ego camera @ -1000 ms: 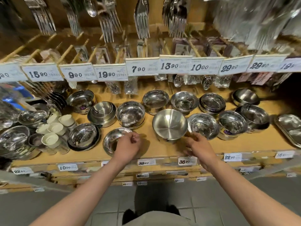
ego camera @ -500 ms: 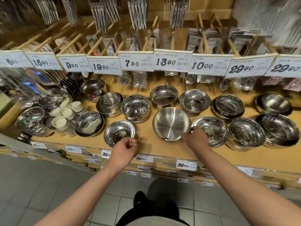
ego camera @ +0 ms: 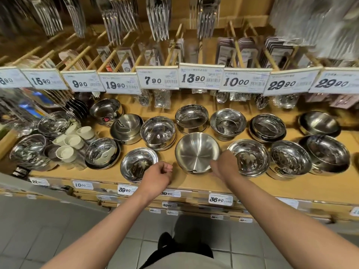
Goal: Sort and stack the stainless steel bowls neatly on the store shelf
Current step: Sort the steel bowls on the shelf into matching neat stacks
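Observation:
A brushed steel bowl (ego camera: pixel 196 152) sits at the middle front of the wooden shelf (ego camera: pixel 194 183), tilted toward me. My right hand (ego camera: pixel 225 165) grips its right rim. Left of it stands a small shiny bowl (ego camera: pixel 136 163) with a palm-tree mark inside. My left hand (ego camera: pixel 158 175) is curled in a fist over that bowl's near right rim, its fingertips hidden. Several other shiny bowls stand in two rows: one stack (ego camera: pixel 158 133) behind, and another bowl (ego camera: pixel 249 157) just right of my right hand.
White cups (ego camera: pixel 72 141) and more steel bowls (ego camera: pixel 29 150) crowd the shelf's left end. Price tags (ego camera: pixel 201 78) hang on a rail above the bowls, with packaged cutlery (ego camera: pixel 159 16) higher up. A strip of bare shelf runs along the front edge.
My right hand has moved from the shelf in front of the brushed bowl up onto its right rim, and the bowl now tips toward me. My left hand stays at the small bowl.

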